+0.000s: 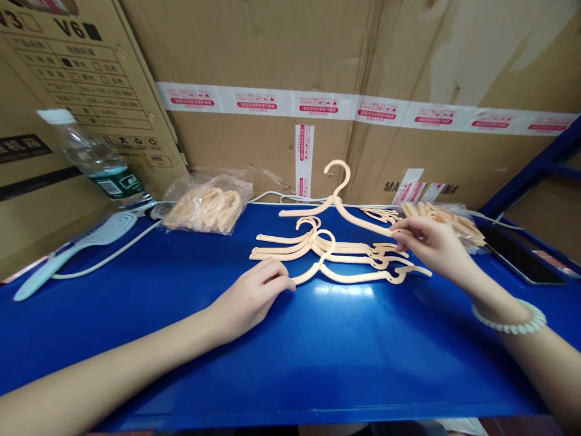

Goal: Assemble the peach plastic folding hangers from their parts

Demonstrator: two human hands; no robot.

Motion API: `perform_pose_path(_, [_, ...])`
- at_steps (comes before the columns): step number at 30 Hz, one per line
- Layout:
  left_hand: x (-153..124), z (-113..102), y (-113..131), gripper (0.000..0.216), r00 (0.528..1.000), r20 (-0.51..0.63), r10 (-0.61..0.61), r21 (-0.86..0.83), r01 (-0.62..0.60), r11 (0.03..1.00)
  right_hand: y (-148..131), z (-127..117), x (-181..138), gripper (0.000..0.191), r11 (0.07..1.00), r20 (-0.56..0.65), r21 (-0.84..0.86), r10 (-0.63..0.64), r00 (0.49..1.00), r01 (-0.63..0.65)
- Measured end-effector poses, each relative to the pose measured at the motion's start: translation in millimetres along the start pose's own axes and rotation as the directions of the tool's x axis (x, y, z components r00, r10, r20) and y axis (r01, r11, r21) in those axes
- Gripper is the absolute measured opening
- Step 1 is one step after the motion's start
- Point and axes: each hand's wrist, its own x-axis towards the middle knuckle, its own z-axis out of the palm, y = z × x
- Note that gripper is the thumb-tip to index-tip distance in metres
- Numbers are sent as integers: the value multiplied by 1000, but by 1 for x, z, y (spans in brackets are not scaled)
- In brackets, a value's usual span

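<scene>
My left hand (256,295) is closed in a pinch on the left arm of a peach-coloured clothes hanger (356,278), which lies nearest me among the hangers. That hanger's right arm ends in a small curved hook piece. My right hand (431,245) pinches the right end of another clothes hanger (361,224), whose hook points away from me. Between these two, several similar hangers (276,255) lie overlapped on the blue table (318,363), their hooks bunched together. The tips of both hands' fingers are partly hidden.
A clear bag of hanger parts (206,209) lies at the back left, and another parts pile (445,221) at the back right. Also here are a water bottle (113,175), a hairbrush (86,245), a phone (521,254), white cables (109,257) and cardboard (254,54) behind.
</scene>
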Motion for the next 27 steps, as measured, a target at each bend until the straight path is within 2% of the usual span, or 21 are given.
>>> perform_pose_path(3, [1,1,-7,24,998,-19,-61,25,62,998,-4,-10,0,33,1000,-87,16,21,996,-20])
perform_pose_path(6, [3,0,-13,20,994,-22,-110,63,111,992,-10,-14,-1,31,999,-72,37,20,997,-17])
perform_pose_path(9, [8,-6,-10,16,984,-141,-106,131,125,983,-19,-8,-5,32,992,29,127,10,1000,-13])
perform_pose_path(12, [11,-16,2,22,941,-339,-2,279,103,955,-31,4,-11,30,974,169,224,-7,986,-32])
perform_pose_path(14, [11,-20,13,30,921,-384,69,375,87,923,-40,15,-17,28,967,246,253,-31,969,-34])
perform_pose_path(16, [11,-20,24,32,926,-334,177,467,0,884,-50,26,-24,27,968,288,251,-66,955,-9])
perform_pose_path(18, [13,-15,34,30,933,-190,305,520,-168,838,-58,37,-30,23,970,301,239,-103,948,29])
perform_pose_path(19, [14,-10,38,29,932,-108,346,511,-247,824,-62,43,-33,21,970,297,237,-124,947,52])
perform_pose_path(20, [16,-6,42,30,937,-58,344,492,-273,827,-66,49,-36,20,969,295,236,-147,944,77])
perform_pose_path(22, [20,4,46,31,946,-33,322,472,-269,839,-73,61,-42,18,964,291,231,-195,937,129])
perform_pose_path(27, [21,14,45,15,978,-6,210,456,-184,871,-90,81,-54,16,947,262,228,-282,923,225])
